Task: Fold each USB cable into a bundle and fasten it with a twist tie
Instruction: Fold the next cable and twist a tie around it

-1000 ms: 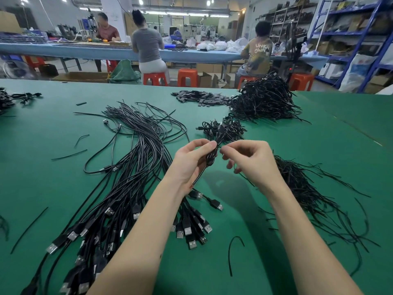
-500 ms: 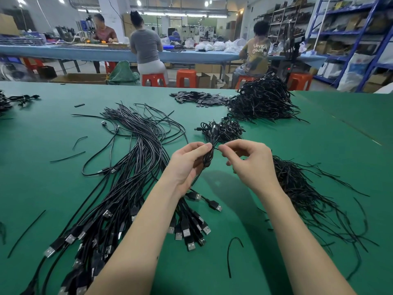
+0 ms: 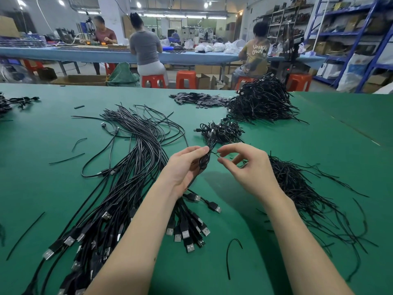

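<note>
My left hand point(image 3: 185, 167) grips a folded black USB cable bundle point(image 3: 204, 160) above the green table point(image 3: 319, 145), thumb and fingers curled round it. A thin black twist tie point(image 3: 214, 153) wraps the bundle's middle, its twisted ends sticking out to the right. My right hand point(image 3: 246, 167) hovers just right of the tie, thumb and forefinger close to those ends with a small gap; I cannot tell if they touch it. Loose unfolded USB cables point(image 3: 127, 177) spread to the left. Spare twist ties point(image 3: 302, 192) lie heaped on the right.
A small heap of tied bundles point(image 3: 221, 130) lies beyond my hands, a larger black pile point(image 3: 261, 101) behind it, and flat black pieces point(image 3: 200, 100) at the back. Stray ties point(image 3: 229, 256) dot the table. People sit at a blue bench behind; shelves stand right.
My right fingers, which were pinching and twisting the tie at the bundle, have opened a little and drawn slightly right. The left hand keeps holding the bundle in about the same place.
</note>
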